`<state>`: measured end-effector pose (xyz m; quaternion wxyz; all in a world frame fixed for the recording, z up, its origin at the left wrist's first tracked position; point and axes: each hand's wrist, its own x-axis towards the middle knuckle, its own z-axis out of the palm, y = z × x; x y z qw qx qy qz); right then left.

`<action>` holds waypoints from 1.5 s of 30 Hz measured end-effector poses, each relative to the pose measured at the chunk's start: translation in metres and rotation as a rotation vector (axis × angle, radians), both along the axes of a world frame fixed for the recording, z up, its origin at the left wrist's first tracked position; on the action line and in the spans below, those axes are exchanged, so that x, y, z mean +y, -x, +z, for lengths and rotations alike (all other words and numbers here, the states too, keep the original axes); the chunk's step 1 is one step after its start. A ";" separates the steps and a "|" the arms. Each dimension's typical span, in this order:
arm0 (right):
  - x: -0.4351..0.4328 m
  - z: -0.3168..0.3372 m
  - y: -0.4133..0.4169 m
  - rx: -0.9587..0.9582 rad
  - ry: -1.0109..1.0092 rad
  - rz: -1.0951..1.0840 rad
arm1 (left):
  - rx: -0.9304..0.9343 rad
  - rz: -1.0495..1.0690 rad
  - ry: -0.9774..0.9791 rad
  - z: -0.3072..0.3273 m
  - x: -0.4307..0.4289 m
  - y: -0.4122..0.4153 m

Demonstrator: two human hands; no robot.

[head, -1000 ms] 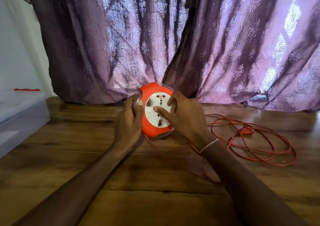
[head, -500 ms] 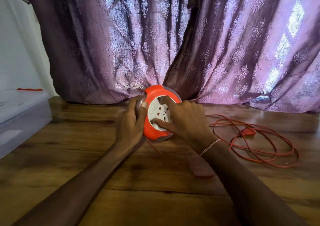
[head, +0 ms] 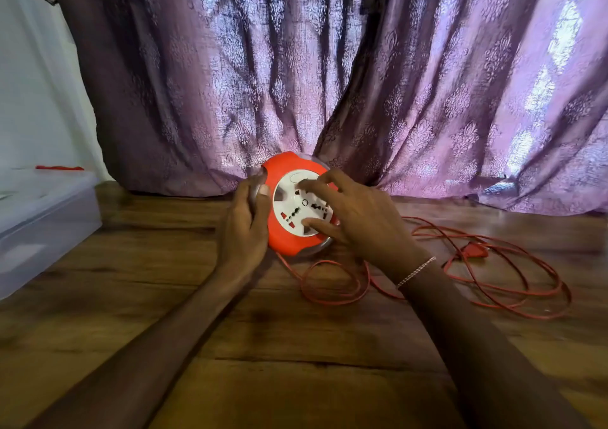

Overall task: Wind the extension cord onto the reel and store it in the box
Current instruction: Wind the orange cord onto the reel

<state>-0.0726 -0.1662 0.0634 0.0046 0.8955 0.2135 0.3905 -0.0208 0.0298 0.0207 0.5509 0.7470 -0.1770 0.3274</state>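
Observation:
A round orange reel (head: 283, 241) with a white socket face stands on edge on the wooden floor, just in front of the curtain. My left hand (head: 245, 227) grips its left rim, thumb over the front edge. My right hand (head: 358, 221) lies spread on the white face, fingertips touching it. The thin red cord (head: 332, 283) leaves the reel's bottom, makes a loop under my right wrist and lies in loose coils at the right. Its red plug (head: 473, 251) rests among those coils.
A clear plastic box (head: 42, 227) with a lid sits at the left edge, a small red item (head: 59, 167) behind it. A purple patterned curtain (head: 329, 83) hangs close behind the reel. A white wall is at the far left.
The white face has turned under my right hand, whose fingers have spread across it. A new cord loop has appeared on the floor below the reel. My left hand has kept its grip.

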 end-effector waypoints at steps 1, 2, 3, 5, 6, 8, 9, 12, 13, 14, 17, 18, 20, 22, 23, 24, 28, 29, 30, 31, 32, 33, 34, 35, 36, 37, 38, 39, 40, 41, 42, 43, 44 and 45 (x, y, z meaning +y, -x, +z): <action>-0.001 -0.001 0.001 -0.013 0.084 -0.001 | 0.006 -0.002 -0.002 -0.001 0.000 -0.001; 0.000 -0.001 0.001 -0.017 0.145 -0.017 | 0.008 -0.003 -0.015 -0.002 0.000 -0.001; 0.001 -0.002 0.001 -0.017 0.185 -0.038 | 0.004 -0.002 -0.038 -0.003 0.000 -0.001; 0.002 -0.002 0.002 -0.034 0.213 -0.067 | -0.006 0.001 -0.094 -0.005 -0.002 0.001; 0.001 -0.002 0.002 -0.056 0.220 -0.074 | -0.009 0.003 -0.111 -0.006 -0.003 0.002; 0.000 -0.002 0.003 -0.100 0.200 -0.082 | -0.017 0.005 -0.124 -0.007 -0.004 0.003; 0.001 -0.003 0.004 -0.106 0.159 -0.097 | -0.021 0.006 -0.123 -0.007 -0.005 0.004; 0.013 -0.006 0.004 0.024 -0.144 -0.167 | -0.031 0.012 -0.108 -0.006 -0.008 0.007; 0.019 -0.008 0.005 0.070 -0.304 -0.174 | -0.035 0.014 -0.104 -0.006 -0.009 0.009; 0.023 -0.011 0.003 0.116 -0.476 -0.176 | -0.040 0.015 -0.101 -0.005 -0.010 0.011; 0.030 -0.012 -0.001 0.247 -0.836 -0.172 | -0.041 0.017 -0.096 -0.005 -0.011 0.011; 0.030 -0.012 -0.001 0.257 -0.846 -0.173 | -0.041 0.021 -0.094 -0.005 -0.011 0.010; 0.027 -0.009 0.000 0.171 -0.675 -0.190 | -0.045 0.036 -0.082 -0.004 -0.010 0.009; 0.020 -0.002 0.003 0.068 -0.472 -0.112 | -0.047 0.056 -0.049 -0.001 -0.008 0.009; 0.016 0.002 0.006 0.037 -0.374 -0.062 | -0.045 0.064 -0.028 0.000 -0.007 0.008; 0.013 0.004 0.007 0.021 -0.261 -0.029 | -0.038 0.070 -0.006 0.002 -0.006 0.007; 0.007 0.006 0.010 -0.028 0.087 -0.036 | -0.016 0.076 0.019 0.004 -0.001 0.007; 0.009 0.006 0.011 -0.035 0.120 -0.054 | -0.011 0.070 0.005 0.003 -0.002 0.007; 0.011 0.006 0.011 -0.035 0.149 -0.070 | -0.003 0.062 -0.009 0.003 -0.002 0.006; 0.012 0.007 0.012 -0.038 0.178 -0.084 | 0.003 0.050 -0.017 0.002 -0.003 0.007; 0.012 0.008 0.013 -0.048 0.199 -0.089 | 0.005 0.036 -0.021 0.001 -0.003 0.007; 0.012 0.008 0.014 -0.058 0.210 -0.090 | 0.005 0.022 -0.025 0.001 -0.004 0.006; 0.011 0.009 0.015 -0.058 0.213 -0.090 | 0.003 0.012 -0.032 0.001 -0.005 0.006; 0.010 0.010 0.015 -0.049 0.220 -0.097 | 0.004 0.007 -0.041 0.001 -0.005 0.006; 0.009 0.010 0.016 -0.037 0.227 -0.107 | 0.003 0.006 -0.046 0.001 -0.006 0.006; 0.009 0.009 0.016 -0.032 0.228 -0.118 | 0.001 0.006 -0.046 0.001 -0.005 0.006; 0.009 0.008 0.015 -0.039 0.218 -0.124 | -0.002 0.008 -0.044 0.002 -0.005 0.005; 0.010 0.007 0.015 -0.065 0.199 -0.124 | -0.008 0.008 -0.046 0.002 -0.004 0.006; 0.011 0.005 0.013 -0.089 0.176 -0.123 | -0.015 0.007 -0.055 0.002 -0.003 0.006; 0.012 0.004 0.012 -0.107 0.137 -0.130 | -0.024 0.012 -0.071 0.002 -0.003 0.007; 0.014 0.003 0.009 -0.086 0.068 -0.155 | -0.037 0.022 -0.088 0.001 -0.003 0.008; 0.016 0.001 0.007 -0.037 -0.033 -0.193 | -0.056 0.035 -0.106 0.001 -0.003 0.009; 0.019 -0.001 0.005 0.008 -0.157 -0.219 | -0.077 0.043 -0.120 0.001 -0.004 0.010; 0.021 -0.005 0.002 0.042 -0.300 -0.224 | -0.098 0.044 -0.130 0.002 -0.005 0.012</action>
